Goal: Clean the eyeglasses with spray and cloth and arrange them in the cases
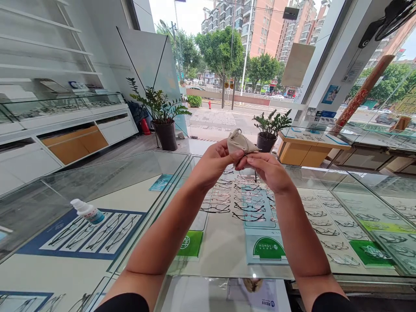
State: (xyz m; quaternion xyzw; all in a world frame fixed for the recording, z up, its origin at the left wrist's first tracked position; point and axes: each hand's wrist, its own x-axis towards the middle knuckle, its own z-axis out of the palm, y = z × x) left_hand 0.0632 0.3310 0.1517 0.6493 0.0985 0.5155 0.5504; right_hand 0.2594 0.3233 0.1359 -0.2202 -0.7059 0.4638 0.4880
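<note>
A shop interior lies behind a glass front, with a street and trees beyond it and two potted plants (160,106) on the floor near the entrance. In the head view, a glass-topped display worktop (224,276) runs across the foreground, and rows of eyeglass frames (248,206) are seen through its top, around a green brand card (269,248). A small white-capped bottle (87,211) is seen at the left, above a blue display tray (32,250).

A beige cloth (236,142) is held up above the worktop, bunched and folded between both hands. It is pinched by the closed fingers of the left hand (211,164), with the thumb pressed over its lower part; its lower right side is gripped by the closed fingers of the right hand (271,171), touching those of the left. A thin rim and a dark slender piece show below the fingers, so a pair of glasses seems to be held there, though most of it is hidden.

The cloth is judged light, soft and limp, easily gathered at any fold. The glasses are probably light but springy and easily bent; they are best steadied at the bridge or rim close to the lens, with only light pressure and no twisting of the temples. Bare lenses would be slippery and easily smudged, so they are better touched through the cloth.
</note>
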